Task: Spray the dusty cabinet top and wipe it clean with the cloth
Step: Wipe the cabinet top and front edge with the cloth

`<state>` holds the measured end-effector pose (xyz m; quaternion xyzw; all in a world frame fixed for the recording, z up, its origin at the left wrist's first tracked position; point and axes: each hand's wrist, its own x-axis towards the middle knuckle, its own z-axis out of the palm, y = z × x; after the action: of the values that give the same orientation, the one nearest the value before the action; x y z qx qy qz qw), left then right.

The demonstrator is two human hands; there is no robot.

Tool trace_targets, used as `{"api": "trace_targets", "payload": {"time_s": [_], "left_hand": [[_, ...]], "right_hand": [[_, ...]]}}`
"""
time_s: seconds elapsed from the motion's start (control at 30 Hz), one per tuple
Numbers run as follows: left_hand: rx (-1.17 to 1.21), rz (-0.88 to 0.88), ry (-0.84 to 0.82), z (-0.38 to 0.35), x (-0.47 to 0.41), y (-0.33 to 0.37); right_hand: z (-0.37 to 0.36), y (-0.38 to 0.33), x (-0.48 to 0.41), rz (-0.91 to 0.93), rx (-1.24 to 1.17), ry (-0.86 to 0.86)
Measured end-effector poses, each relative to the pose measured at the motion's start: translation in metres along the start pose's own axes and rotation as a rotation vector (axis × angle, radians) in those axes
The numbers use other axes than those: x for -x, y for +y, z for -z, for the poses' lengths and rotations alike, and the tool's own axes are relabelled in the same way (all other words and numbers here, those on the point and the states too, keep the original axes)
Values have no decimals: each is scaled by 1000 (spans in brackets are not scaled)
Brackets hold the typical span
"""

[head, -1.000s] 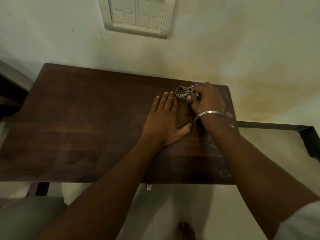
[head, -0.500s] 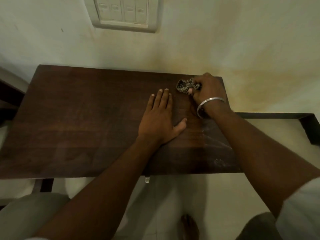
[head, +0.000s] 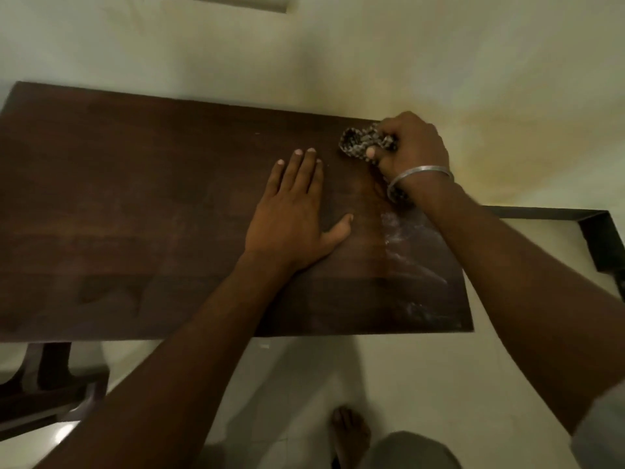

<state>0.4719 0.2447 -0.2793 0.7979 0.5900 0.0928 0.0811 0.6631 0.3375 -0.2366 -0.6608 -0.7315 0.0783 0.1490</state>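
Cabinet top [head: 135, 198], a dark wooden slab set against a pale wall [head: 338, 45], fills our view from above. We count two hands on it. Our left hand [head: 294, 211] lies flat near the middle, palm down, its four fingers straight and close together, the thumb spread toward the right. Our right hand [head: 412, 147] sits at the far right corner, fingers curled tight round one bunched, mottled cloth [head: 358, 143], which is pressed to the wood near the left fingertips. One metal bangle [head: 419, 174] circles the right wrist. Pale dusty streaks [head: 416, 265] mark the right end of the wood, beneath the right forearm. Below the near edge, one bare foot [head: 350, 431] shows on the light floor.
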Motion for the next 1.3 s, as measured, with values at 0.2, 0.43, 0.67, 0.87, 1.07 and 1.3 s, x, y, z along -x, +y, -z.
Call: {"api": "trace_targets", "payload": {"time_s": [0.2, 0.43, 0.67, 0.87, 1.07, 1.3], "left_hand": [[-14, 12, 13, -2, 13, 10], [4, 63, 37, -7, 56, 44], [-5, 75, 34, -9, 74, 57], [7, 45, 37, -11, 74, 56], [21, -12, 22, -9, 74, 56], [59, -46, 62, -8, 79, 62]], "right_hand": [[7, -5, 24, -9, 2, -13], [16, -3, 67, -9, -21, -77], [11, -12, 98, -40, -33, 6], [11, -4, 129, 38, -26, 28], [18, -13, 123, -5, -42, 12], [22, -3, 182, 53, 7, 30]]}}
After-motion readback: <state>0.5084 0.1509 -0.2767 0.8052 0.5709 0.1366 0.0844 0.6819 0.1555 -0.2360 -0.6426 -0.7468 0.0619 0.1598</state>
